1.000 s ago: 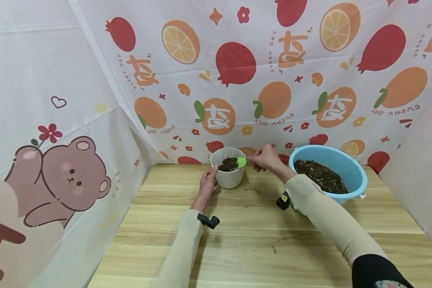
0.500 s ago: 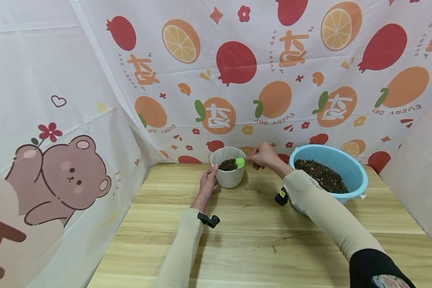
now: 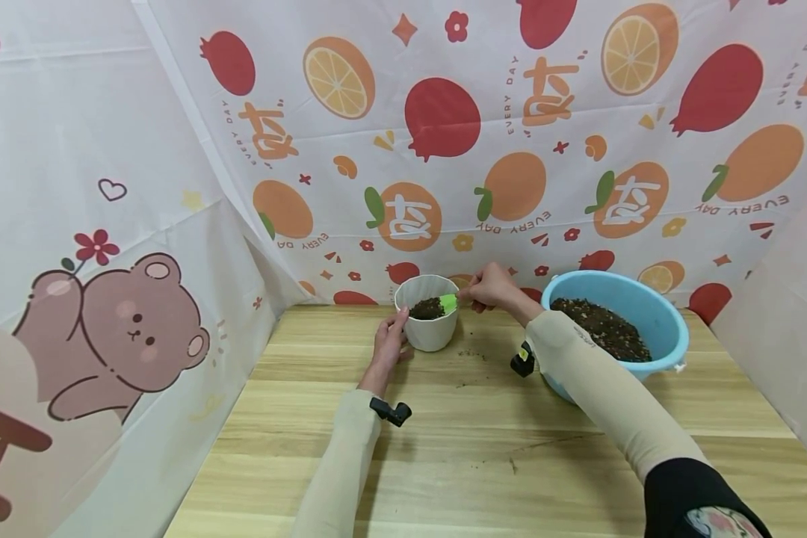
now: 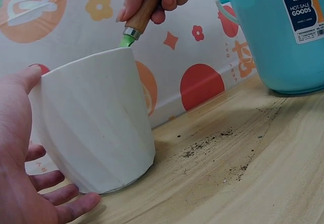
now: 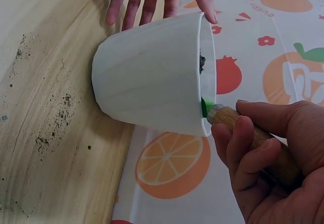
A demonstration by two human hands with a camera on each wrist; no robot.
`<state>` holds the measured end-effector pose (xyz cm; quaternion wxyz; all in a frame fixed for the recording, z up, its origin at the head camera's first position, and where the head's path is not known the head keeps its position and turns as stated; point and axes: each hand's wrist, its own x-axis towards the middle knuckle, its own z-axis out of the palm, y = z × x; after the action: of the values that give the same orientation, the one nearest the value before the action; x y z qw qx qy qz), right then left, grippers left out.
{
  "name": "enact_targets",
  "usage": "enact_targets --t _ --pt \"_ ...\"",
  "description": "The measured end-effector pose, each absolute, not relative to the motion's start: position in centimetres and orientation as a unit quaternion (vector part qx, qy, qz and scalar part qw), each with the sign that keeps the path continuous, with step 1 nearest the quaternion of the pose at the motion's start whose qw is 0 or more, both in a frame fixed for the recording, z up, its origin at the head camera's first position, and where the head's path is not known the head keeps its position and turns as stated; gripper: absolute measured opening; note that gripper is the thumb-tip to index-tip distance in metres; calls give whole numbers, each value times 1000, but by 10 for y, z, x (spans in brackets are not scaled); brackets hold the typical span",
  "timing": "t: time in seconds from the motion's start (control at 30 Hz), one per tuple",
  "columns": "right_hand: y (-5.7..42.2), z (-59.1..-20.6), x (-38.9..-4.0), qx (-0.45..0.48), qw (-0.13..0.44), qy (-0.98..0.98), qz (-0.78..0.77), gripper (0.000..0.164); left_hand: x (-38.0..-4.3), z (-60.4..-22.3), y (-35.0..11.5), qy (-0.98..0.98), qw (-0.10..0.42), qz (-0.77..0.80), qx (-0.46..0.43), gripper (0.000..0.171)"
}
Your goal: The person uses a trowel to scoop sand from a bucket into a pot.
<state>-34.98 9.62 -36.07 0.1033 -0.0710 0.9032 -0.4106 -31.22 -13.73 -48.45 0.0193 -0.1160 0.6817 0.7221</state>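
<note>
A white fluted flower pot (image 3: 432, 336) with dark soil (image 3: 427, 308) inside stands at the back of the table. My left hand (image 3: 388, 344) rests against its left side, thumb up at the rim, the other fingers (image 4: 61, 196) loosely extended low by the base. With my right hand (image 3: 492, 290) I grip the wooden handle (image 5: 253, 138) of a small garden trowel. The trowel's bright green blade (image 3: 449, 302) dips over the pot's right rim onto the soil; its tip is hidden.
To the right stands a light blue bucket (image 3: 669, 329) partly filled with soil (image 3: 601, 329), beneath my right forearm. Crumbs of soil (image 4: 205, 144) lie scattered on the wooden table (image 3: 457, 463). A fruit-printed cloth (image 3: 350, 149) hangs directly behind the pot.
My right hand has risen slightly, tilting the trowel a little, and the right forearm has shifted slightly left. My left hand and the pot stay in place.
</note>
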Motion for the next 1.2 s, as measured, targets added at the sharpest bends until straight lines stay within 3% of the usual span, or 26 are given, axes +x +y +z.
enact_targets --t 0.73,1.2 --pt "91 -361 -361 -84 101 900 -415 22 -307 -474 -137 674 30 728 -116 68" --pt "87 -361 -359 -109 79 911 -390 22 -314 -486 -136 679 12 724 -121 76"
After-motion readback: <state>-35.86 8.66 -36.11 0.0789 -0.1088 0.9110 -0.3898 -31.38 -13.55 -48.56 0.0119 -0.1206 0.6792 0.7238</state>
